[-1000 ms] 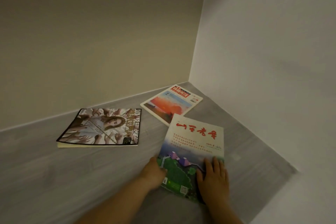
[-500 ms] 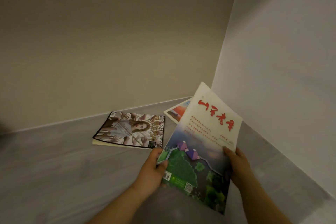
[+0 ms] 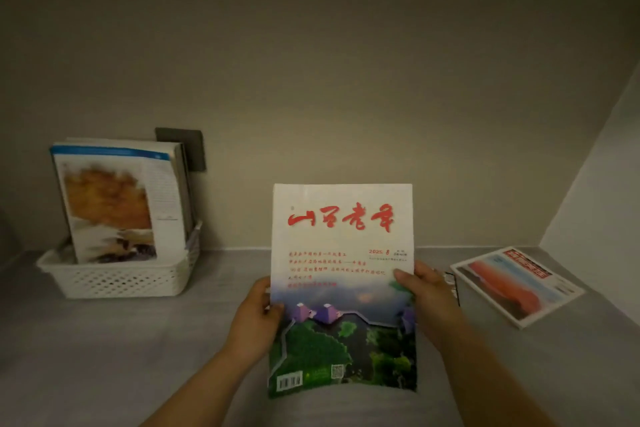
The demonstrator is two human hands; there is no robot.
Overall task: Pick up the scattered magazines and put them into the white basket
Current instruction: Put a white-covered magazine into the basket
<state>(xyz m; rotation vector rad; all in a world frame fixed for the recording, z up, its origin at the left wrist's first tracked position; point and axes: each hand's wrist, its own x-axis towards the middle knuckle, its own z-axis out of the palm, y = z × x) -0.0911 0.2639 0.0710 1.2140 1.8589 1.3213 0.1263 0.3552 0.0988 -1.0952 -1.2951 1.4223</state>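
Note:
I hold a magazine (image 3: pixel 343 253) with red calligraphy and a green hillside cover upright in front of me, lifted off the grey surface. My left hand (image 3: pixel 256 319) grips its left edge and my right hand (image 3: pixel 427 302) grips its right edge, thumbs on the cover. The white basket (image 3: pixel 121 277) stands at the left by the wall, with several magazines (image 3: pixel 117 201) upright in it. Another magazine with an orange and blue cover (image 3: pixel 519 284) lies flat at the right. The dark-covered magazine is almost fully hidden behind the held one.
A grey wall plate (image 3: pixel 194 146) sits behind the basket. The back wall (image 3: pixel 346 80) and the white right wall (image 3: pixel 606 184) close in the grey surface (image 3: pixel 104 357), which runs between the basket and my hands.
The magazine has come up from lying on the surface to upright in both hands. My view has swung left, bringing the basket into sight and the orange-covered magazine to the right.

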